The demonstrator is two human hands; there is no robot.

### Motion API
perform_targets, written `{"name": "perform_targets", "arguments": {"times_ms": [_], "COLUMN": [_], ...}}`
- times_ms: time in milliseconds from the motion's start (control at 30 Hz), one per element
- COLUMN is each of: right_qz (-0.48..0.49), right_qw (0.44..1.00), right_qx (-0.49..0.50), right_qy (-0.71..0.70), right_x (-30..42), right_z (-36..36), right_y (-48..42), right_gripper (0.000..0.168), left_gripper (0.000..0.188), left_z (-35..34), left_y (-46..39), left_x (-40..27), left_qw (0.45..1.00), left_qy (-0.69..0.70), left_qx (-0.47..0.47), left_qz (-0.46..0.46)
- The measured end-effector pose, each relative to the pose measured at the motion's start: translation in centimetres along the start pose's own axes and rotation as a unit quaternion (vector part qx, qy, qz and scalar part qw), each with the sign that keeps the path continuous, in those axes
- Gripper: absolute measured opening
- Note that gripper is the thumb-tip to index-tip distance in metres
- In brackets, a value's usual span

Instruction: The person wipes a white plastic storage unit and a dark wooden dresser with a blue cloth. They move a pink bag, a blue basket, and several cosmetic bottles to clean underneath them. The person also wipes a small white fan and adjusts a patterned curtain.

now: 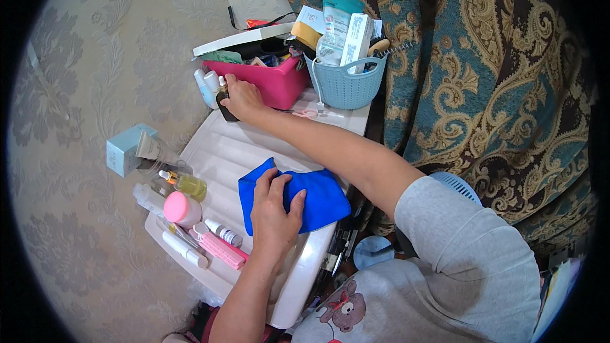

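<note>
My left hand (276, 209) lies on a blue cloth (319, 195), its fingers bent and a fold of the cloth gathered between them and the thumb. The cloth is spread on a white ridged plastic top (214, 152). Stretched out to the far side, my right hand (245, 100) has its fingers around a dark bottle (224, 110) with a white top. That bottle is upright at the wall edge; I cannot tell whether its base touches the surface. Two white-capped bottles (206, 88) stand just left of it, beside a pink bin (271, 83).
A full blue woven-look basket (345, 88) stands at the back right, with pink scissors (305, 113) before it. Along the left edge are a light blue box (125, 150), a yellow dropper bottle (190, 186), a pink-lidded jar (181, 209) and a pink comb (221, 250). A patterned curtain (476, 81) hangs right.
</note>
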State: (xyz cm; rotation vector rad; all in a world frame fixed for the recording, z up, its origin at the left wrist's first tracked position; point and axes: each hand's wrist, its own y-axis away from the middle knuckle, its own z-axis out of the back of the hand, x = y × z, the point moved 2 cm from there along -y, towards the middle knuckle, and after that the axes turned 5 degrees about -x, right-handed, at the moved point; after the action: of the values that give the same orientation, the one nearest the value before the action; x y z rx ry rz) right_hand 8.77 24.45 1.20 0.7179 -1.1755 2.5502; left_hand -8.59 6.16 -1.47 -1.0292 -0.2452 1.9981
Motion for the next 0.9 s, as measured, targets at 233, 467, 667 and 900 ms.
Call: {"name": "perform_targets", "arguments": {"times_ms": [233,467,667,900], "right_qz": [0.060,0.048,0.065,0.109], "right_qw": [0.997,0.998,0.998,0.993], "right_qx": [-0.028,-0.011,-0.001,-0.028], "right_qy": [-0.050,-0.030,0.006,0.022], "right_x": [2.8,3.5,3.3,3.1], "right_z": [-0.8,-3.5,-4.1,-3.2], "right_y": [0.0,-0.7,-0.9,0.5], "right_gripper": [0.043,0.039,0.040,0.052], "left_gripper": [0.034,0.034,0.034,0.035], "left_z": [0.0,-0.2,0.0,0.1], "left_y": [0.0,0.0,0.0,0.1], "left_x": [-0.2,0.0,-0.2,-0.2], "left_qw": [1.000,1.000,1.000,1.000], "left_qy": [0.006,0.006,0.005,-0.001], "left_qx": [0.003,0.002,0.005,0.011], "left_qz": [0.008,-0.003,0.006,0.009]}}
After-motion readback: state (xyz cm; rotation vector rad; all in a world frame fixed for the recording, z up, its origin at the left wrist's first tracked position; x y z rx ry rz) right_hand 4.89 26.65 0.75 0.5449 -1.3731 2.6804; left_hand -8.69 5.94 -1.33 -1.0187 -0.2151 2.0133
